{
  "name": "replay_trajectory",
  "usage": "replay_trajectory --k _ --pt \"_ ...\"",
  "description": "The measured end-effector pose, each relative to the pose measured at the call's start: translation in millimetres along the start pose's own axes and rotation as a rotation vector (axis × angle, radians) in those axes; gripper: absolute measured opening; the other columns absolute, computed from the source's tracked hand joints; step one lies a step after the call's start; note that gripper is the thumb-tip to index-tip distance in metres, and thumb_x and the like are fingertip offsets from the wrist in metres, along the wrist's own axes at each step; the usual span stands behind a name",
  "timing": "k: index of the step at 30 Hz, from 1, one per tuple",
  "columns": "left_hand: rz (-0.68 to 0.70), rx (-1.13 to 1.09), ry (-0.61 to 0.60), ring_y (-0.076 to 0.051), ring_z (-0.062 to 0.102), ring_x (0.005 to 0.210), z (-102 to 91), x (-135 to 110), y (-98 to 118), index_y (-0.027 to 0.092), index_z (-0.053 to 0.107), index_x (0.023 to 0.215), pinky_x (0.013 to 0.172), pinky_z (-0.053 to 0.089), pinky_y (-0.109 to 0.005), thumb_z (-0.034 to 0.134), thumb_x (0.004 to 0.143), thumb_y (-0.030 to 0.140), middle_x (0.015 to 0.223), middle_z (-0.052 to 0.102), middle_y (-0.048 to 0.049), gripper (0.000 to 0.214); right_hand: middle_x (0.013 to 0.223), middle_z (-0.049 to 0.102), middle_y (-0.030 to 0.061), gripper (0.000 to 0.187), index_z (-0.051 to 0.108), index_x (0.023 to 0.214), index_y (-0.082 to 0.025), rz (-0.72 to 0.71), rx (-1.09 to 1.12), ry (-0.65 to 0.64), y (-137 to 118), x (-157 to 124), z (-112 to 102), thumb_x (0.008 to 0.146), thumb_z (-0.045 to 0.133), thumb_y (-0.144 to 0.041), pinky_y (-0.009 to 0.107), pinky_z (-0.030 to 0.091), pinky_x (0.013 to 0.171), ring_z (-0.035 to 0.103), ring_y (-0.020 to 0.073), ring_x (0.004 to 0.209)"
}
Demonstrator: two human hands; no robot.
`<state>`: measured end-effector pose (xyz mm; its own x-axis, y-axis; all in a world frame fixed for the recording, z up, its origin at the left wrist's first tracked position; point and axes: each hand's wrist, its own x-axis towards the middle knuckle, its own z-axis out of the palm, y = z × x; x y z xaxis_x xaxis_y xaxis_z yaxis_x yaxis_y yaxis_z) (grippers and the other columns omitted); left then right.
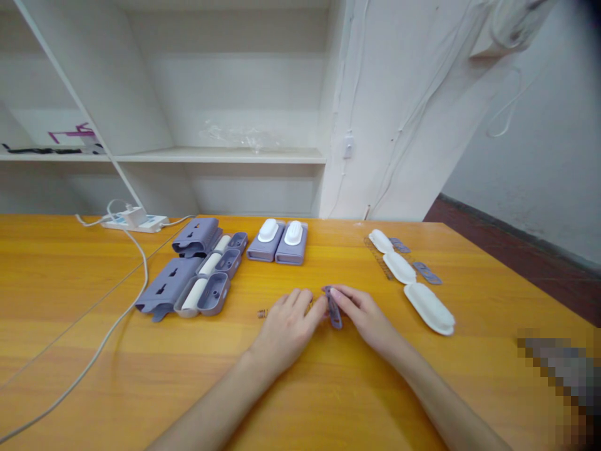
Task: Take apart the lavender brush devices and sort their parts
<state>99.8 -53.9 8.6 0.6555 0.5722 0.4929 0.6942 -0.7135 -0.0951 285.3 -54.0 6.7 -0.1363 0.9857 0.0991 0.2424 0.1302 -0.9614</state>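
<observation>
Over the middle of the table, my right hand (359, 310) pinches a small purple slotted plastic piece (334, 311) between thumb and fingers. Close beside it, my left hand (293, 316) is closed around a thin coil spring (261, 314). One end of the spring sticks out to the left of that hand, and its middle is hidden under the fingers. The left fingertips meet the purple piece near its upper end; whether the spring touches it I cannot tell.
White oval covers (429, 308), flat purple pieces (427, 273) and loose springs (379, 258) lie at right. Purple housings (171, 282) and trays with white rollers (195, 294) stand at left. Two purple boxes with white tops (291, 247) sit behind. A cable (145, 269) crosses from the power strip (136, 219).
</observation>
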Motion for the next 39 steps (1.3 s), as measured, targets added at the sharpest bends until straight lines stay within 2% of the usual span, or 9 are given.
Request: replay_trajectory --k 6,12,17,22,27,29,33,37,39 --pt "0.025 0.044 -0.077 -0.019 0.060 0.069 -10.5 -0.1 -7.6 0.022 0.049 0.111 0.049 0.037 -0.026 0.039 0.094 0.051 0.082 0.056 -0.0023 0.035 0.083 0.065 0.0021 0.036 0.067 0.100 -0.016 0.098 0.238 -0.217 -9.0 -6.7 -4.5 0.083 0.060 -0.047 0.026 0.044 0.068 0.056 0.0133 0.074" --pt "0.036 -0.118 -0.219 -0.022 0.062 0.077 -12.1 1.1 -2.7 0.018 0.051 0.102 0.059 0.043 -0.027 0.035 0.098 0.042 0.086 0.063 -0.0056 0.029 0.085 0.065 0.0031 0.039 0.062 0.108 -0.018 0.142 0.394 -0.260 -1.6 -6.2 -3.2 0.075 0.072 -0.037 0.029 0.047 0.073 0.059 0.0154 0.080" --pt "-0.224 -0.635 -0.329 -0.019 0.063 0.072 -18.4 3.2 -4.5 0.019 0.054 0.098 0.062 0.043 -0.025 0.035 0.097 0.045 0.081 0.066 -0.0042 0.032 0.090 0.064 0.0032 0.041 0.062 0.109 -0.019 0.080 0.324 -0.221 0.9 -5.4 -5.1 0.073 0.073 -0.035 0.029 0.048 0.073 0.058 0.0147 0.081" --pt "-0.527 -1.369 -0.623 -0.009 0.038 0.034 -19.4 4.7 -14.2 0.017 0.054 0.085 0.036 0.029 -0.018 0.027 0.092 0.061 0.048 0.048 0.0049 0.052 0.089 0.065 0.0029 0.048 0.063 0.111 -0.019 0.019 0.283 -0.279 -5.4 -7.1 -3.3 0.068 0.077 -0.035 0.031 0.048 0.074 0.059 0.0146 0.079" --pt "-0.616 -1.630 -0.827 -0.009 0.042 0.029 -15.6 1.4 -21.2 0.014 0.059 0.087 0.032 0.032 -0.018 0.032 0.087 0.067 0.047 0.054 0.0012 0.059 0.091 0.068 0.0039 0.046 0.063 0.111 -0.019 -0.017 0.235 -0.356 -7.8 -8.4 -3.0 0.069 0.077 -0.030 0.033 0.047 0.080 0.060 0.0153 0.081" --pt "-0.641 -1.651 -0.814 -0.009 0.045 0.031 -16.3 1.4 -23.4 0.013 0.059 0.089 0.034 0.035 -0.017 0.034 0.086 0.067 0.049 0.055 0.0007 0.059 0.093 0.067 0.0039 0.047 0.063 0.110 -0.019 -0.008 0.228 -0.323 -6.5 -7.7 -3.9 0.068 0.078 -0.031 0.033 0.047 0.078 0.060 0.0157 0.082" --pt "-0.692 -1.627 -0.647 -0.010 0.052 0.039 -17.6 3.7 -24.7 0.015 0.054 0.098 0.037 0.037 -0.017 0.048 0.083 0.063 0.061 0.058 0.0002 0.051 0.089 0.062 0.0027 0.046 0.062 0.110 -0.019 -0.003 0.265 -0.128 -1.7 -3.5 -6.5 0.069 0.076 -0.037 0.028 0.048 0.070 0.058 0.0146 0.079" --pt "-0.673 -1.396 -0.365 -0.010 0.055 0.052 -13.3 3.3 -19.7 0.017 0.054 0.104 0.042 0.038 -0.017 0.059 0.081 0.051 0.069 0.056 0.0012 0.041 0.080 0.057 0.0019 0.048 0.059 0.113 -0.016 -0.010 0.204 0.125 7.0 2.9 -12.5 0.075 0.068 -0.044 0.025 0.044 0.056 0.054 0.0126 0.066" --pt "-0.628 -1.301 -0.209 -0.010 0.055 0.061 -10.3 2.5 -16.2 0.018 0.055 0.107 0.049 0.041 -0.017 0.063 0.080 0.043 0.074 0.057 0.0005 0.037 0.078 0.057 0.0017 0.050 0.060 0.112 -0.015 -0.019 0.079 0.245 12.1 5.8 -16.1 0.074 0.068 -0.047 0.027 0.044 0.056 0.053 0.0133 0.065"
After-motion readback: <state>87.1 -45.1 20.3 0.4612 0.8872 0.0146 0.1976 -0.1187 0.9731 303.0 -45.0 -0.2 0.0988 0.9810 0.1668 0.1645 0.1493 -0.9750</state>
